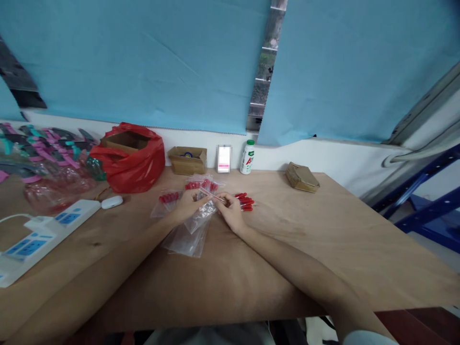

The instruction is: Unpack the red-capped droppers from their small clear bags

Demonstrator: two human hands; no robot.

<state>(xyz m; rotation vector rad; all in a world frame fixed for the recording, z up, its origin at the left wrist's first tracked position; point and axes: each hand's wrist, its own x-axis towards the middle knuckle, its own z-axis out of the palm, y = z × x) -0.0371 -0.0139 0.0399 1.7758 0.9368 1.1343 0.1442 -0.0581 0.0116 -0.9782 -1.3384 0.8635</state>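
A clear zip bag [197,219] hangs between my two hands near the middle of the table. My left hand [190,203] pinches the bag's top edge on one side. On the other side, my right hand [230,209] has its fingers closed at the same edge. More flat clear bags [187,243] lie beneath. Just right of my right hand is a loose group of red-handled tools [246,201], their exact kind too small to tell. Bags with red handles inside [203,184] lie behind my hands, and another bagged set [168,197] is to the left.
A red plastic bag around a box [138,167], an open carton [189,160], a lit phone [224,159] and a white bottle [247,158] stand at the back. A brown box [302,177] lies right. Leftward are a power strip [46,239] and spray bottles [53,187].
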